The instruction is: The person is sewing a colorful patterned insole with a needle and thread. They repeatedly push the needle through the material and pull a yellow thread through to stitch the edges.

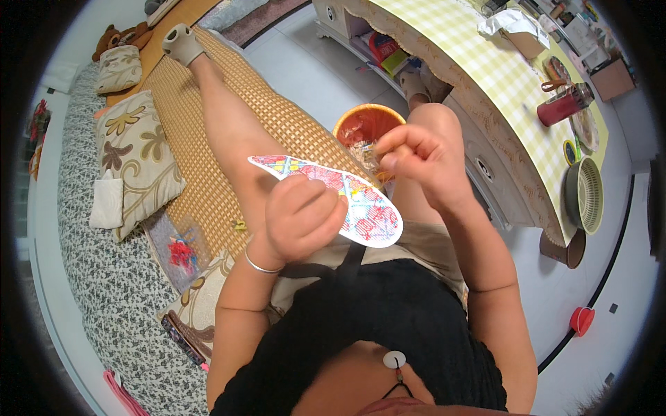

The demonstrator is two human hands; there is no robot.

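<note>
My left hand (304, 218) grips a shoe insole (372, 216) near its middle, over my lap. The insole has a white edge and a colourful stitched or printed pattern in red, blue and yellow; my fist hides part of it. A small yellow patch of thread shows on its surface. To the right of the insole and apart from it, my right hand (424, 161) is raised, thumb and forefinger drawn together. It is slightly blurred, and whether a needle or thread sits between the fingertips cannot be made out. Fine yellow strands show just below that hand.
A yellow-rimmed waste bin (341, 122) with a red liner stands beyond my hands. A clear bag of red and blue thread (182, 255) lies on the woven mat (229, 119) at left. On the checked tablecloth (489, 67) are a red flask (564, 106) and a green colander (584, 195).
</note>
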